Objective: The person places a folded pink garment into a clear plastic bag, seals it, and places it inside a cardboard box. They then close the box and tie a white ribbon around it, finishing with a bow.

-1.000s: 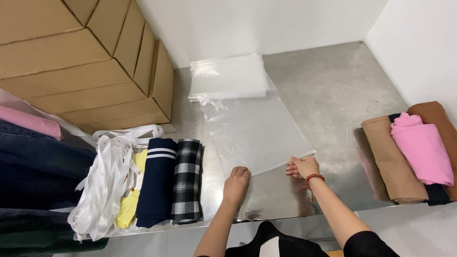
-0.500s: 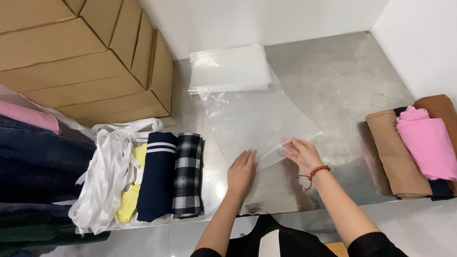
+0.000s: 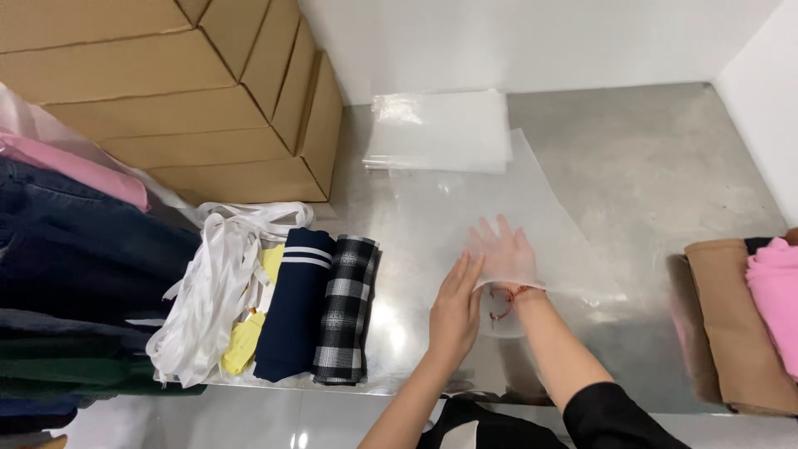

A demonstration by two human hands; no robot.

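A clear plastic bag (image 3: 499, 208) is seen lying flat on the grey metal bench (image 3: 665, 166), and it serves as the landmark here. The right hand (image 3: 501, 254) is pushed inside the bag at its near end, fingers spread wide and flat, seen through the film; nothing is gripped by it, though the plastic is draped over its back. A red cord bracelet (image 3: 501, 298) is worn on that wrist, just at the bag's near opening. The left hand (image 3: 455, 306) is laid against the bag's near left edge, fingers straight and held together, palm turned toward the right hand and touching the film beside it; whether the edge is pinched cannot be told.

Beyond the bag's far end, a stack of similar clear bags (image 3: 440, 129) is set, with the far corner of the bag touching or overlapping it. To the left of the bag, near its edge, a black-and-white checked folded garment (image 3: 345, 312) is placed, then a navy folded garment with white stripes (image 3: 295, 308), a yellow piece (image 3: 245, 341) and a bundle of white fabric strips (image 3: 212, 291). Further left, a pile of dark and pink clothes (image 3: 75, 249) is stacked, and flat cardboard boxes (image 3: 183, 91) are leaned behind it. Well to the right of the bag, tan folded cloth (image 3: 731, 316) and pink folded cloth (image 3: 777, 291) are laid.
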